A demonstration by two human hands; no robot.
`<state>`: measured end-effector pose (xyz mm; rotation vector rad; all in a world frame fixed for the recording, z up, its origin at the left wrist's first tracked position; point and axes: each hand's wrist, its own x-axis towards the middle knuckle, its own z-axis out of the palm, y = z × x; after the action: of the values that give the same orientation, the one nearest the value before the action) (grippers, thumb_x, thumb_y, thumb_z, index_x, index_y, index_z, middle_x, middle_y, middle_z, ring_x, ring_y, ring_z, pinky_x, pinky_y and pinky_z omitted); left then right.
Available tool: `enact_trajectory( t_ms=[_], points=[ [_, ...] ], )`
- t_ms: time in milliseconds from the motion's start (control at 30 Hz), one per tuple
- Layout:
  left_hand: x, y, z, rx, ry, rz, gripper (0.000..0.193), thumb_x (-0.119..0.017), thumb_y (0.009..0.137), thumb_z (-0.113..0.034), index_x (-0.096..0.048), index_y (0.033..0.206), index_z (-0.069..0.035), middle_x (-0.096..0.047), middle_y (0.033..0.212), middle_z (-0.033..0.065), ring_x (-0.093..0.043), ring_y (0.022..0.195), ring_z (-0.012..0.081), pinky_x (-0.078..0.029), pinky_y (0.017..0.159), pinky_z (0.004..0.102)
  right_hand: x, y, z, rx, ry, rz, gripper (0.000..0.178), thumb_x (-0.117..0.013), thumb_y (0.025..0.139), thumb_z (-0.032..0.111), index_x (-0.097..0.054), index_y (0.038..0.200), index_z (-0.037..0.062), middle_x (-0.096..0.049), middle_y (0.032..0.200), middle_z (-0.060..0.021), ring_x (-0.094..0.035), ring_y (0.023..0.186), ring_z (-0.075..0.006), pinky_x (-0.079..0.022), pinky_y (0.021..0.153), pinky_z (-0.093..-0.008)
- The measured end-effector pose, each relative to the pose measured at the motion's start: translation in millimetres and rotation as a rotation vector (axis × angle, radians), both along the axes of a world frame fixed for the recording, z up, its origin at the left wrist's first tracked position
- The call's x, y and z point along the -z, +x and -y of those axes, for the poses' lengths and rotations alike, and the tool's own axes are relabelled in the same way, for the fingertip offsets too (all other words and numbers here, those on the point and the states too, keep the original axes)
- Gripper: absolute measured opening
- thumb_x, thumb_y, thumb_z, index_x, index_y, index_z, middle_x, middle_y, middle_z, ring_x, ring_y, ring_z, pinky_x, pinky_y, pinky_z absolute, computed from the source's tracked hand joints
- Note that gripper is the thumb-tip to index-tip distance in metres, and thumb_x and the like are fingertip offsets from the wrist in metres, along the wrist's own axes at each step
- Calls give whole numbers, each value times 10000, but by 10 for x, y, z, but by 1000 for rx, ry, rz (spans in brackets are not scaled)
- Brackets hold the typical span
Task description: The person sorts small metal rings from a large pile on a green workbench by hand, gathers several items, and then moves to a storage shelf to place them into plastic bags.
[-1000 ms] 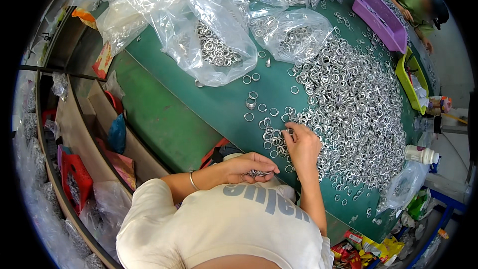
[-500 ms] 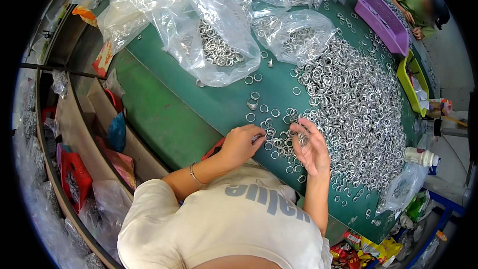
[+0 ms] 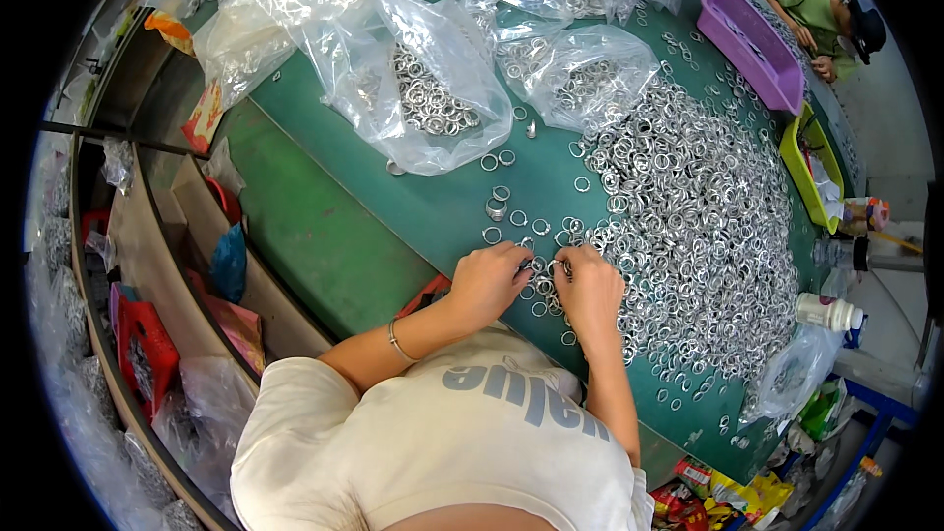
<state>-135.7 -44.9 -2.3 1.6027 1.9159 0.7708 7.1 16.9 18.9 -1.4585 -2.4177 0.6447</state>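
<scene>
A broad heap of silver metal rings (image 3: 703, 226) covers the right part of the green table, with looser rings spreading toward me. At its near left edge, my left hand (image 3: 489, 283) is closed, thumb and fingers pinching rings that are mostly hidden. Just to its right, my right hand (image 3: 590, 293) has its thumb and fingertips pinched together on a small silver ring (image 3: 560, 264). The fingertips of both hands are close together, a small gap between them. Several single rings (image 3: 518, 218) lie beyond my hands.
Clear plastic bags of rings (image 3: 433, 103) stand at the far side. A purple basket (image 3: 752, 44) and a yellow-green basket (image 3: 812, 167) line the right edge, near a white bottle (image 3: 828, 313). Brown shelving (image 3: 211, 265) is at the left. Another person (image 3: 811, 10) works far right.
My right hand has turned from open-fingered to a pinch and moved left, close to my left hand. The left hand has shifted slightly right.
</scene>
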Motion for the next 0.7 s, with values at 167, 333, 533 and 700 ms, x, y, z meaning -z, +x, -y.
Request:
enact_trajectory(
  t_ms=[167, 333, 533, 700],
  points=[
    [-46, -48, -45, 66, -29, -41, 157, -673, 698, -155, -636, 835, -87, -604, 748, 73, -600, 616, 264, -480, 554, 360, 29, 254, -83, 175, -754, -853, 84, -573, 788, 54, -578, 868, 29, -568, 877, -81, -519, 572, -172, -421, 474, -254],
    [-25, -30, -96, 130, -32, -94, 107, -644, 703, -147, -627, 783, -78, -602, 745, 75, -596, 619, 276, -477, 546, 369, 22, 274, -101, 214, -1211, -1545, 298, -510, 816, 39, -489, 1112, 7, -516, 1029, -120, -525, 683, -163, -419, 478, -218],
    [-4, -21, -114, 122, -38, -103, 58, -617, 696, -113, -615, 737, -72, -605, 724, 76, -588, 603, 290, -475, 535, 376, 66, 112, -12, 171, -392, -680, 83, -661, 722, 20, -647, 803, 14, -566, 634, -26, -514, 568, -125, -405, 499, -263],
    [-10, -56, -104, 61, 14, -10, 88, -631, 686, -86, -626, 767, -53, -611, 725, 105, -600, 604, 278, -473, 529, 356, -26, -46, 56, 74, -115, -440, 115, -641, 727, 50, -644, 840, 26, -574, 647, -102, -523, 499, -202, -411, 479, -294]
  ],
)
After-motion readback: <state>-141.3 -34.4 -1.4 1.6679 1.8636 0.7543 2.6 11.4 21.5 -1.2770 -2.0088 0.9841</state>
